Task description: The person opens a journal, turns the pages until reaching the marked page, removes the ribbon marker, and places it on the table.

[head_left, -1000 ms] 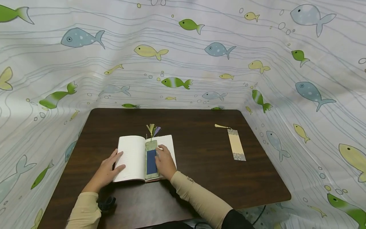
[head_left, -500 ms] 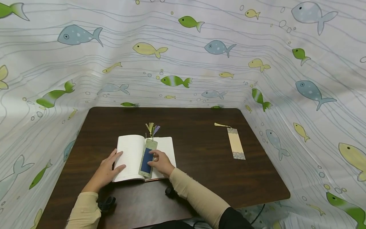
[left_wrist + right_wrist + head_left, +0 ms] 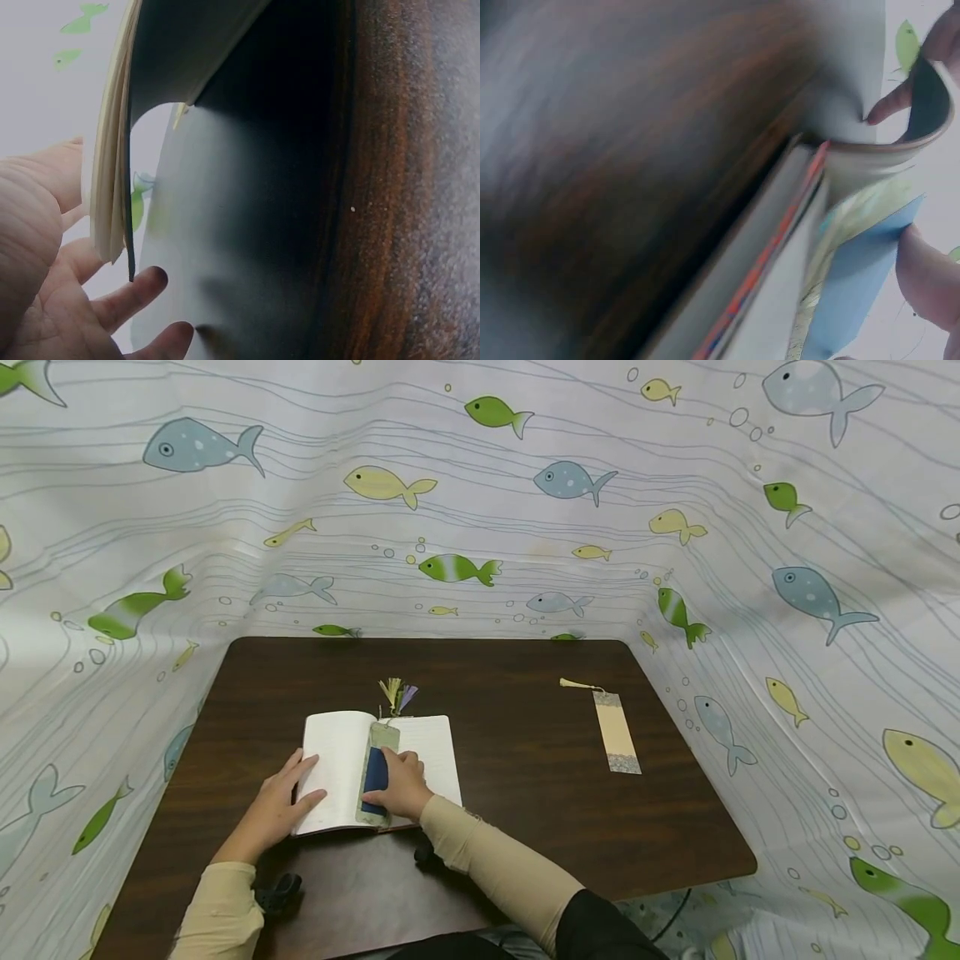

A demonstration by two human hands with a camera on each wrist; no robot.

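Note:
An open notebook (image 3: 337, 756) with blank white pages lies at the left of the table. My left hand (image 3: 273, 810) grips its left side, thumb on the page; the left wrist view shows this cover (image 3: 129, 187) raised off the table, fingertips behind it. A pale green bookmark (image 3: 384, 733) lies along the fold, with yellow and purple tassels (image 3: 393, 693) beyond the top edge. Over it is a dark blue strip (image 3: 375, 768), pinched by my right hand (image 3: 405, 785) between thumb and fingers. The right wrist view shows the strip (image 3: 859, 270) angled up from the bookmark.
A cream bookmark (image 3: 617, 731) with grey patterned ends and a yellow tassel lies on the right of the dark wooden table (image 3: 540, 810). A fish-print curtain (image 3: 480, 527) stands around the table's back and sides.
My right hand has shifted left and closed on the blue strip, where its fingers rested before. The green bookmark has slid left and tilted at the fold. My left hand stays put.

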